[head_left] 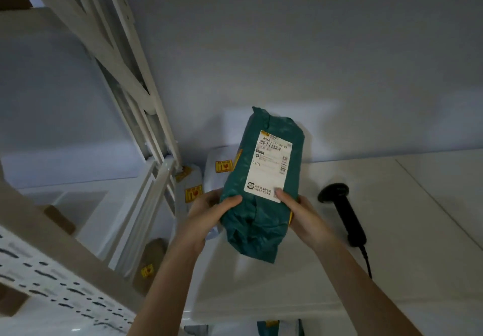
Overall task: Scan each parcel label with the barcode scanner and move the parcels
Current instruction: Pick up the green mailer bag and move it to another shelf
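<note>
While both hands lift it above the white table [326, 270], the green parcel [261, 199] faces the camera with its white label [270, 164] upward. The left hand [209, 210] grasps the parcel's near left side, thumb pressed across the green wrap. The right hand [300, 211] grasps the near right side, its thumb lying on the label's lower corner. The black scanner [345, 212] lies flat on the table just right of the right hand, untouched, its cable trailing toward the near edge. Behind the green parcel, two white parcels [217, 171] with yellow stickers lean near the white shelf frame [146, 137], at the table's far left
</note>
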`<state>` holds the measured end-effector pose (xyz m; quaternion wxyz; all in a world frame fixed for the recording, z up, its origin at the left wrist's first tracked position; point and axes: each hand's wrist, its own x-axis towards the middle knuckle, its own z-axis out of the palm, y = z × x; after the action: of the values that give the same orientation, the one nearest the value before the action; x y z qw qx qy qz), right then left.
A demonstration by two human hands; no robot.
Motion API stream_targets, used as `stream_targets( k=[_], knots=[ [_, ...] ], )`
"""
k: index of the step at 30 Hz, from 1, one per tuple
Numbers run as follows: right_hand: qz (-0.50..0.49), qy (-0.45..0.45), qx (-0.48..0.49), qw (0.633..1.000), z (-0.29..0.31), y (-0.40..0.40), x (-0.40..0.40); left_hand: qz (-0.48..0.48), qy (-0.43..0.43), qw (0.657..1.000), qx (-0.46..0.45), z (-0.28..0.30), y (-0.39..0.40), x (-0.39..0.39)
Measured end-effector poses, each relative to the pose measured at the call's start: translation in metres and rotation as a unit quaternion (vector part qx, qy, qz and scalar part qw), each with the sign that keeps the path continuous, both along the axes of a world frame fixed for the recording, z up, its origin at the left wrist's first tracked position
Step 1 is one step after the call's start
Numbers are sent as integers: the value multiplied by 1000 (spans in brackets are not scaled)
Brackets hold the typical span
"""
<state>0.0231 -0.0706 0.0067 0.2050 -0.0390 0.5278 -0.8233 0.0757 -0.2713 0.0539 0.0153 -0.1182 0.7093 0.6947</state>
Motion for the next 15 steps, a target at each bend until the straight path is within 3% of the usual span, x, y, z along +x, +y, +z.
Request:
stream_targets(
  k=[5,12,15],
  knots=[
    [4,55,100,993,3,41,14,-60,-7,996,-66,10,11,-21],
    [21,73,154,985,13,74,16,-86,-8,996,-20,4,44,-35],
    [-95,144,256,951,11,83,7,-56,-9,998,-7,2,52,-36]
  ],
)
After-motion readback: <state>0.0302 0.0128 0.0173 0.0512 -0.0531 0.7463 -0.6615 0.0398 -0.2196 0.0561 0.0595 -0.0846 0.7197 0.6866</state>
